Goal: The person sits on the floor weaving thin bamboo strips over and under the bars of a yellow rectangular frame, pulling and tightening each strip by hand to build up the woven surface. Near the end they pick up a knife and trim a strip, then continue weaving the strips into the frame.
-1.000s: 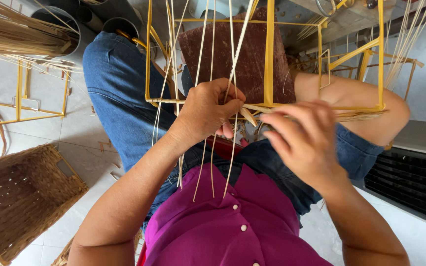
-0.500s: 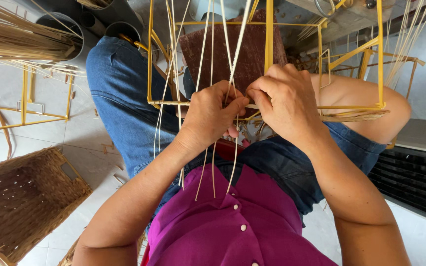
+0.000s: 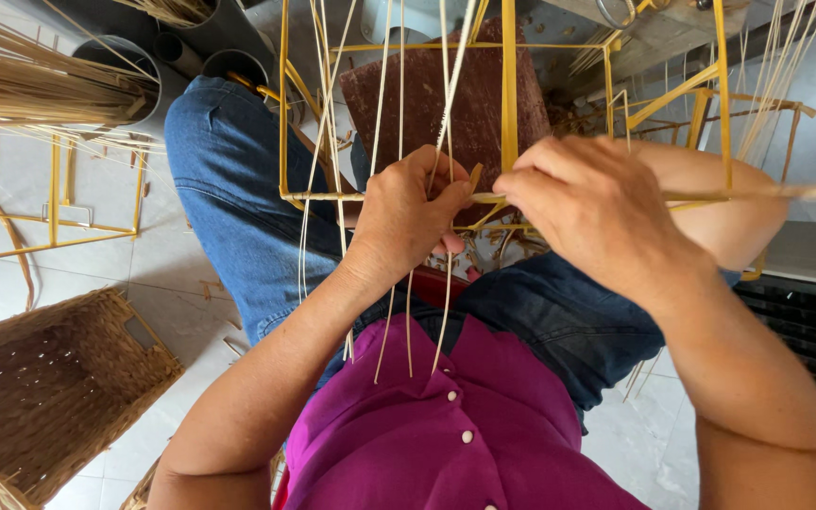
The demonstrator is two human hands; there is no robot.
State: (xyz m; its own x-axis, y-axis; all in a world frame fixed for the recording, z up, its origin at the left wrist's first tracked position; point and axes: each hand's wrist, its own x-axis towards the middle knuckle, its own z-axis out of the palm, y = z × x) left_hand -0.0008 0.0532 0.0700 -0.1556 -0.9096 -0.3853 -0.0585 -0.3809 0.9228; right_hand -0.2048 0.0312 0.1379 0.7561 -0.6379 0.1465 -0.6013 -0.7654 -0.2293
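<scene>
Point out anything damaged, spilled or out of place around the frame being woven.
Small cane scraps lie scattered on the tiled floor beside the knee; more litter lies under the yellow frame. The strand in the right hand ends frayed. The left hand holds the upright strands evenly; nothing looks broken.

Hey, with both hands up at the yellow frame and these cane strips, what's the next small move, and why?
Probably draw the horizontal strip through to the right with the right hand. The left hand pins the upright strips against the yellow frame, and the horizontal strip lies level along its bar.
</scene>
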